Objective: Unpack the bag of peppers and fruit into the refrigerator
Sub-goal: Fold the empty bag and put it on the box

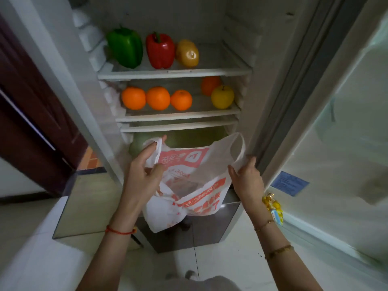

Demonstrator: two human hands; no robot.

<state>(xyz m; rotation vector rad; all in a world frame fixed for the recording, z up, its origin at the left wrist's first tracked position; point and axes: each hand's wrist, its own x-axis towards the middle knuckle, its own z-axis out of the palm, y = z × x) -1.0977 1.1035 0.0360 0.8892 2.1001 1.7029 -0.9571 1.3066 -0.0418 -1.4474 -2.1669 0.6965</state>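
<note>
A white and orange plastic bag hangs in front of the open refrigerator. My left hand grips its left handle and my right hand grips its right handle, holding the mouth apart. On the top shelf stand a green pepper, a red pepper and a yellow pepper. The second shelf holds three oranges in a row, another orange behind, and a yellow apple. What the bag holds is hidden.
The refrigerator door stands open at the right. A dark wooden door is at the left. Below the shelves a greenish drawer shows behind the bag. The freezer's mirrored front lies below, above a white tiled floor.
</note>
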